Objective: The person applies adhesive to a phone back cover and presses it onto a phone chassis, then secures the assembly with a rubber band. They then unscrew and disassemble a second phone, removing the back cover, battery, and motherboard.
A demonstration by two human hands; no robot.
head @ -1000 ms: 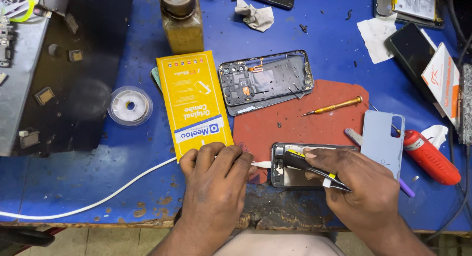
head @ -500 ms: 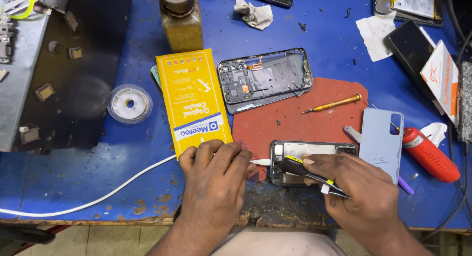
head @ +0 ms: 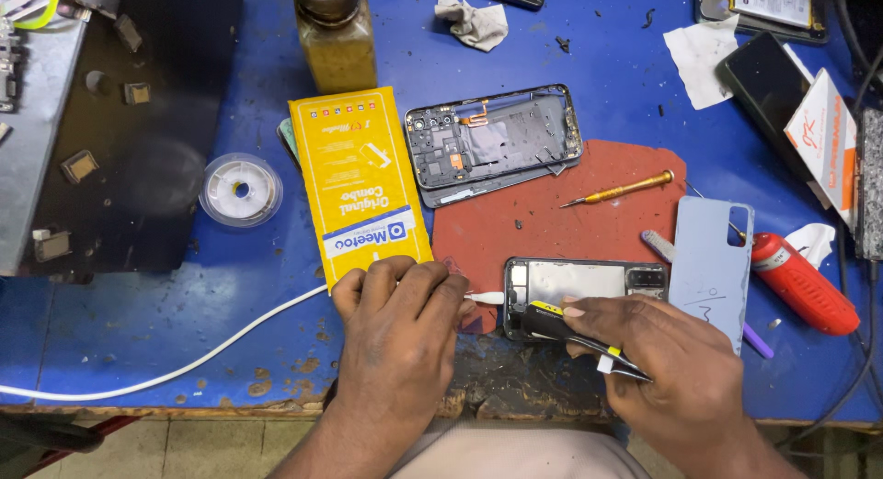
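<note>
Red rubber matting (head: 552, 212) lay mid-bench, and at its near edge sat the opened, glossy grey phone body (head: 589, 281), the right hand (head: 676, 369) pinching black yellow-banded tweezers (head: 575, 336) shut against the phone's near left corner. The left hand (head: 400, 327), fingers curled together, pressed a white cable plug (head: 486, 298) at the phone's left end, just left of the mat. Bare mat stayed open beyond the phone; its near edge was hidden under the hands.

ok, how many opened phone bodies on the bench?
2. One phone frame with exposed boards lies at the red mat's top edge; one opened phone sits under the right hand, left hand beside it. Others may be hidden.
</note>
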